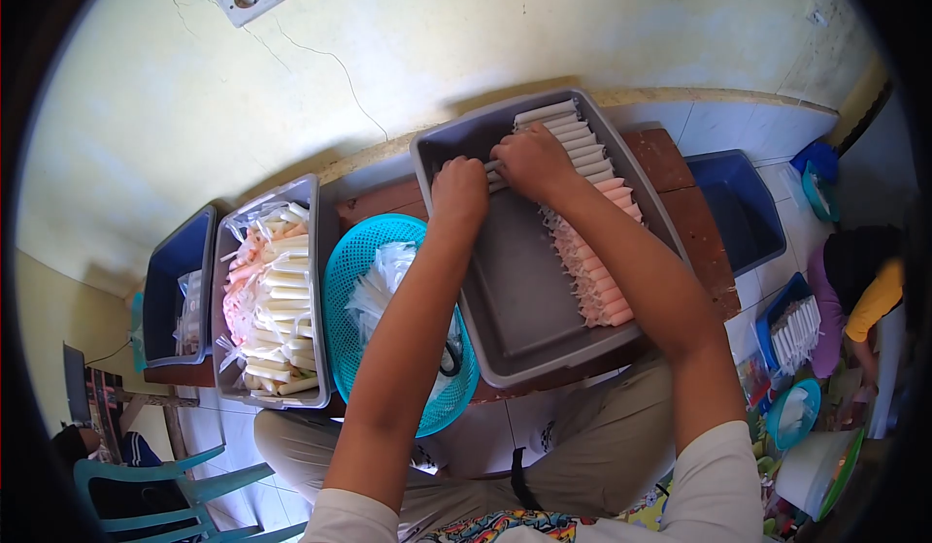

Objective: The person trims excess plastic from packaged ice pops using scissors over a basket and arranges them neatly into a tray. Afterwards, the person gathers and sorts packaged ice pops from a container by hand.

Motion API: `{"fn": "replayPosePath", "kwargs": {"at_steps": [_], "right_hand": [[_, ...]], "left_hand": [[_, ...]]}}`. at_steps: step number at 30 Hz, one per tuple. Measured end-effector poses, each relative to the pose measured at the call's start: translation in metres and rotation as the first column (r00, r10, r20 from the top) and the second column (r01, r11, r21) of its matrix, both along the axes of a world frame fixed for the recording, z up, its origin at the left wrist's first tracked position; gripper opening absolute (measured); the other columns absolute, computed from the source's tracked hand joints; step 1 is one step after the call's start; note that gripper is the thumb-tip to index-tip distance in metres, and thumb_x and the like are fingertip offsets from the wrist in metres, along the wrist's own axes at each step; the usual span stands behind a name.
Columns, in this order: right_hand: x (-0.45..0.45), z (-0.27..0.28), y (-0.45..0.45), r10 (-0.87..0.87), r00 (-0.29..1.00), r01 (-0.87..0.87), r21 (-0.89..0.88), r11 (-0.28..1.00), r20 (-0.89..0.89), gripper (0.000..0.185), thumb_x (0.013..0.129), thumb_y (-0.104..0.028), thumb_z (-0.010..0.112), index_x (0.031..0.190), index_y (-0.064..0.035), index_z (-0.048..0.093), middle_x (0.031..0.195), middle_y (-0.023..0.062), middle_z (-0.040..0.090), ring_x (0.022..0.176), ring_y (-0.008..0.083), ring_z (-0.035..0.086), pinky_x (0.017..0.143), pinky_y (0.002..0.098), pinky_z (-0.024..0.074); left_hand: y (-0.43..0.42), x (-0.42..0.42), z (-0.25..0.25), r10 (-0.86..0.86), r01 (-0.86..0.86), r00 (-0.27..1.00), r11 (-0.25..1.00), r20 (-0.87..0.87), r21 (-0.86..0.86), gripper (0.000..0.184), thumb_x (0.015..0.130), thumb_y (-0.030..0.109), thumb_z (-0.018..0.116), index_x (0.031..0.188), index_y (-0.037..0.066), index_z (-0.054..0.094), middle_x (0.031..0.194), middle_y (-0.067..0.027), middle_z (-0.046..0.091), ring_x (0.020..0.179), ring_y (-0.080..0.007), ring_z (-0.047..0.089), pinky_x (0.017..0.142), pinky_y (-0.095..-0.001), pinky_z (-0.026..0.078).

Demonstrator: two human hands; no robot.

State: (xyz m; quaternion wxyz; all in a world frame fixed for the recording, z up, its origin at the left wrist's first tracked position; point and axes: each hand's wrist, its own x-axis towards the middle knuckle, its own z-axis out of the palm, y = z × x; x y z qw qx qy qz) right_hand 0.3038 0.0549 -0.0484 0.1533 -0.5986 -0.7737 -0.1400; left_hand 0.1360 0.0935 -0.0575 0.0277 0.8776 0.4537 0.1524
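Both hands are over the back left part of a large grey tray [505, 368]. My left hand [460, 190] and my right hand [534, 163] are closed on a thin greyish stick-shaped packet [493, 170], one at each end. Beside my right hand, a row of whitish-grey packets [582, 143] lies along the tray's right side. Pink packets [594, 266] continue that row toward the front. Left of the tray, a turquoise basket [340, 281] holds clear plastic bags [382, 281], partly hidden by my left forearm.
A grey bin [313, 252] of white and pink packets and a dark blue bin [160, 271] stand at the left. An empty blue tub [733, 208] is at the right. Another person's arm [862, 349] shows far right. A turquoise chair [194, 490] stands lower left.
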Motion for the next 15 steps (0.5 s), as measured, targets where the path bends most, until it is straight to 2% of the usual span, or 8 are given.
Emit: {"fn": "replayPosePath", "kwargs": {"at_steps": [4, 7, 8, 10, 15], "right_hand": [[-0.001, -0.006, -0.002, 0.007, 0.995, -0.006, -0.012, 1.000, 0.097, 0.023, 0.095, -0.019, 0.058, 0.094, -0.0186, 0.081, 0.094, 0.0047, 0.079, 0.098, 0.0244, 0.076, 0.100, 0.0434, 0.0493], [-0.006, -0.011, 0.000, 0.033, 0.992, -0.036, 0.024, 0.999, 0.118, 0.023, 0.095, -0.017, 0.059, 0.090, -0.0188, 0.081, 0.093, 0.0052, 0.080, 0.097, 0.0237, 0.075, 0.098, 0.0436, 0.0486], [-0.008, -0.012, 0.000, 0.027, 0.991, -0.027, -0.003, 1.000, 0.133, 0.023, 0.095, -0.017, 0.059, 0.088, -0.0190, 0.081, 0.091, 0.0050, 0.079, 0.096, 0.0237, 0.075, 0.097, 0.0439, 0.0484], [-0.011, -0.016, -0.001, 0.023, 0.988, -0.019, -0.032, 0.999, 0.150, 0.023, 0.094, -0.016, 0.060, 0.086, -0.0193, 0.081, 0.089, 0.0048, 0.079, 0.096, 0.0237, 0.075, 0.096, 0.0442, 0.0482], [-0.015, -0.016, -0.002, -0.017, 0.981, 0.037, -0.103, 0.994, 0.194, 0.022, 0.094, -0.016, 0.062, 0.084, -0.0209, 0.081, 0.086, 0.0042, 0.079, 0.094, 0.0232, 0.076, 0.094, 0.0436, 0.0482]], "left_hand": [[0.004, 0.007, -0.005, 0.068, -0.072, 0.993, 0.996, -0.100, -0.044, 0.017, 0.095, 0.012, 0.066, 0.097, 0.007, 0.083, 0.103, -0.0155, 0.079, 0.106, -0.0344, 0.077, 0.092, -0.0486, 0.062], [0.003, 0.010, -0.002, 0.078, -0.090, 0.982, 0.994, -0.173, -0.062, 0.017, 0.095, 0.012, 0.067, 0.098, 0.009, 0.083, 0.105, -0.0149, 0.080, 0.108, -0.0333, 0.076, 0.092, -0.0472, 0.062], [0.003, 0.009, 0.000, 0.080, -0.092, 0.982, 0.994, -0.174, -0.063, 0.017, 0.095, 0.012, 0.067, 0.098, 0.009, 0.083, 0.105, -0.0149, 0.080, 0.108, -0.0333, 0.076, 0.092, -0.0472, 0.062], [0.002, 0.009, 0.002, 0.052, -0.069, 0.986, 0.993, -0.161, -0.101, 0.018, 0.093, 0.006, 0.065, 0.100, 0.004, 0.081, 0.110, -0.0205, 0.078, 0.105, -0.0394, 0.076, 0.092, -0.0509, 0.062], [0.001, 0.011, 0.003, 0.050, -0.066, 0.984, 0.994, -0.173, -0.089, 0.018, 0.091, 0.006, 0.068, 0.101, 0.004, 0.082, 0.110, -0.0199, 0.079, 0.106, -0.0386, 0.077, 0.093, -0.0495, 0.062]]}}
